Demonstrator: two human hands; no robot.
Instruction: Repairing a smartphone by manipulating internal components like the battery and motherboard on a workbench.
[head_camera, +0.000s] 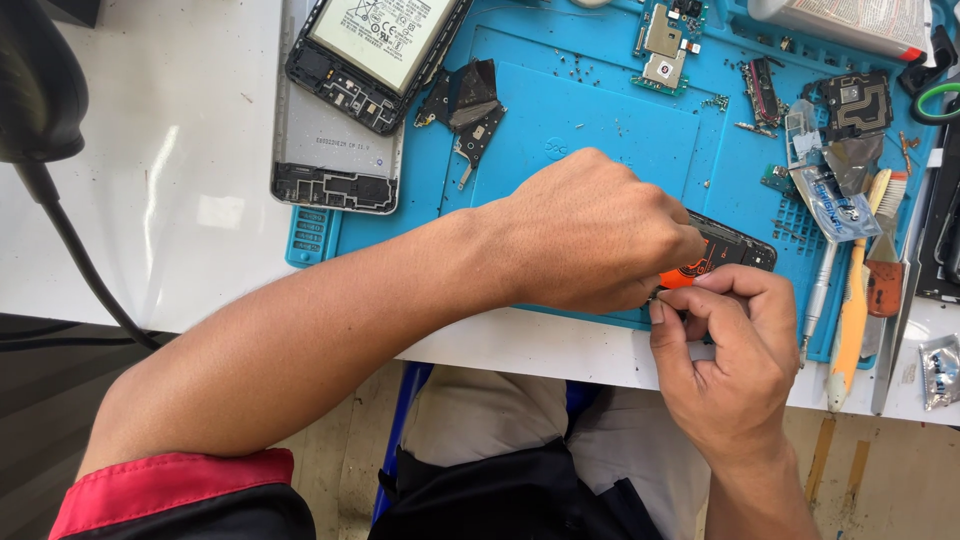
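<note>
Hands (660, 290) pinch a phone part (725, 252), perhaps orange-tabbed, among scattered boards (665, 45) on blue mat (590, 110).

Above the hands on the blue mat (600, 130): an opened phone (375, 50), a circuit board (665, 45); at right, a toothbrush (855, 310).

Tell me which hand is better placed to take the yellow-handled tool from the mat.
The right hand, probably: the yellow-handled tool lies just beside it on the blue mat, while the left hand is further away.
</note>
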